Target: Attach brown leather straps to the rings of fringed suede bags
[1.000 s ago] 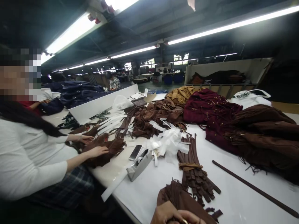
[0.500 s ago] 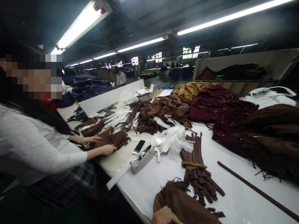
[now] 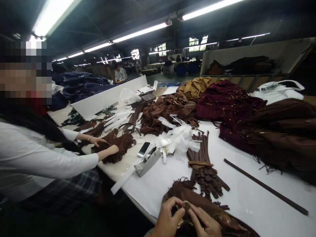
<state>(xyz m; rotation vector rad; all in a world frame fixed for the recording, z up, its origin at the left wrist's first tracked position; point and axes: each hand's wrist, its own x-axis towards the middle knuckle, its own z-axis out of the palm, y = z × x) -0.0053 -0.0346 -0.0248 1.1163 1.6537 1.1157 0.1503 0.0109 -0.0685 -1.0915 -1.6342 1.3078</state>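
A brown fringed bag [image 3: 195, 195] lies at the near edge of the table, its tassels pointing away from me. At its near side a gold-coloured metal ring [image 3: 187, 204] sits between my fingertips. My left hand [image 3: 169, 218] is closed in a pinch at the ring's left side, with more gold hardware below its thumb. From the right, my right hand [image 3: 206, 222] pinches at the ring too, fingers pressed together. What lies under my palms is hidden. Beyond the bag is a tied bundle of brown straps [image 3: 201, 177].
A co-worker's hands [image 3: 112, 150] rest on another brown fringed bag [image 3: 123, 144] at left. Nearby are a phone [image 3: 143, 149], a tape dispenser [image 3: 148, 162] and white paper strips [image 3: 176, 141]. A long brown strap [image 3: 265, 186] lies right, before maroon bags [image 3: 229, 102].
My right hand has come into view and joined my left at the ring; my left hand has risen into fuller view. The co-worker's bag has shifted. The view has tilted slightly.
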